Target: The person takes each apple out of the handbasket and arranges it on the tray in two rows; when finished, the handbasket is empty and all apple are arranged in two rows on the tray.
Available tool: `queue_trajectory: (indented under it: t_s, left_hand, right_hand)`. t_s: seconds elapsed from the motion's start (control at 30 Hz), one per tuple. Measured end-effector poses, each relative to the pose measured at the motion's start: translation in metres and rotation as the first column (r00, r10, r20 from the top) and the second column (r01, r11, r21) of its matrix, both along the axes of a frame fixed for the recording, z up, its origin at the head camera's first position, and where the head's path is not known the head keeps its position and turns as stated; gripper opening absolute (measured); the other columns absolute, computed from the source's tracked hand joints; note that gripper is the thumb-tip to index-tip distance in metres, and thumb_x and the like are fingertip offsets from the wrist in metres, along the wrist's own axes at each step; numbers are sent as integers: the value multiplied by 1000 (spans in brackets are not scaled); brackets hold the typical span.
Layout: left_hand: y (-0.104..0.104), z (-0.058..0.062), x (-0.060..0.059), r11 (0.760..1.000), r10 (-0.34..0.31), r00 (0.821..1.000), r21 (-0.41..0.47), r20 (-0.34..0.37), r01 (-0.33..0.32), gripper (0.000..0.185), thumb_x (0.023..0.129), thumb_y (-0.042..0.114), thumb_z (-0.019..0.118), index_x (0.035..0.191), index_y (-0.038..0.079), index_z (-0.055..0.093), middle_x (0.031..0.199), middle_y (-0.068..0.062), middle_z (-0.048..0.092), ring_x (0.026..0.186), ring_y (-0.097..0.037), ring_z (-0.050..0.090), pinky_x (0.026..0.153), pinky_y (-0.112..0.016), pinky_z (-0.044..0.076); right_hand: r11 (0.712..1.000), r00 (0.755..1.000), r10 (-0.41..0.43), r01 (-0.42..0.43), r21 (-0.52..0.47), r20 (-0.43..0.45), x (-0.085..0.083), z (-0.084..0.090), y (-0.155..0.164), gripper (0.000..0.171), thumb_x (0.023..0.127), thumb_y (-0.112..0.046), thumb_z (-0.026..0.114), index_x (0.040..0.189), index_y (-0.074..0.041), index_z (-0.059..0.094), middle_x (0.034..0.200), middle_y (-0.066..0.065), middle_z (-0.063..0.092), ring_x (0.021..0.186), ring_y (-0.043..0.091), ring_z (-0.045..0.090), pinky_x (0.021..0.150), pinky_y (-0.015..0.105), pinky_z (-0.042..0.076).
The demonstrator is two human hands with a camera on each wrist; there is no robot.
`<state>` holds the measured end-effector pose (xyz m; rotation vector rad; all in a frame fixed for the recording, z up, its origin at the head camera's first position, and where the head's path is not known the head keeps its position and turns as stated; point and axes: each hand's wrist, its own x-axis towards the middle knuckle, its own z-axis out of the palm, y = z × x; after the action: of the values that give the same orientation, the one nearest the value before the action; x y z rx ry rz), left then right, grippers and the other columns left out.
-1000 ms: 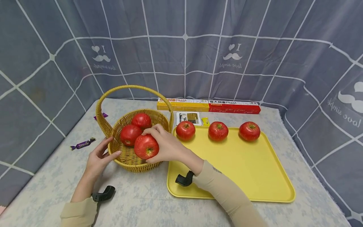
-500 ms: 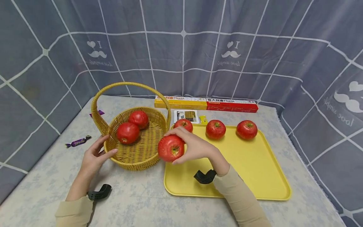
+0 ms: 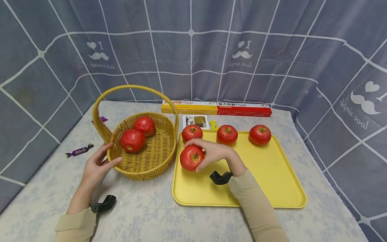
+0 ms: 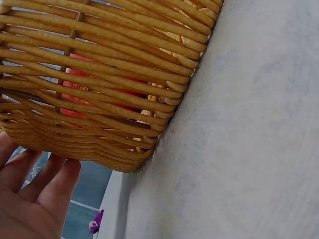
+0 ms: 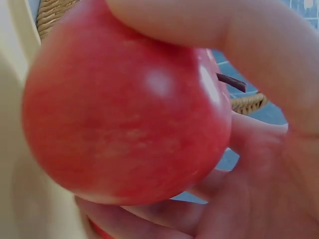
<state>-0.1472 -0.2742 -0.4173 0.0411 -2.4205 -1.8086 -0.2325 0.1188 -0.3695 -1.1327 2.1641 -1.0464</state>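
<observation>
Carried the red apple rightward since the earlier frame, away from the basket to the left part of the yellow tray. Held it in the right hand, thumb and fingers curled round opposite sides, presumably for a sure hold on so round and slick a skin. Could not tell contact with the tray from a slight lift above it. Rested the left hand at the basket's left rim, fingers and thumb spread and loose, seemingly to steady so light a body. Saw two other apples inside, toward the back left, and three further apples spaced along the tray's back edge, perhaps to prevent knocking. Noted glossy, faintly streaked skin with a dark stem, golden woven strands with see-through gaps, a tall hooped handle, smooth rounded tray corners, and pale mottled cloth on the table.
</observation>
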Motion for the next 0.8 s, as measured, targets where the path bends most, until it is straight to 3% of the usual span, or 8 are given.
queue_trajectory:
  t_s: [0.5,0.63,0.8]
  left_hand:
    - [1,4,0,999,7,1000,-38,-3,-7,70,88,19,67,147,9,32,157,-10,8,138,-25,24,86,-4,39]
    - [2,3,0,999,1,1000,-42,-7,-2,70,88,20,68,146,7,32,156,-12,8,139,-27,24,87,-4,39]
    - [1,3,0,999,9,1000,-42,-9,-9,70,88,22,68,147,8,32,157,-11,8,139,-28,22,88,-4,38]
  right_hand:
    - [991,985,64,-81,105,160,-4,-10,-6,78,67,-17,82,136,-15,45,129,-3,50,113,15,48,97,31,41]
    - [988,983,75,-95,121,165,-4,-11,-6,83,70,-17,80,143,-12,39,139,1,45,121,16,45,100,30,38]
    - [994,989,66,-76,76,129,-4,-5,-10,79,79,-21,76,144,-5,34,145,13,38,131,25,37,106,39,34]
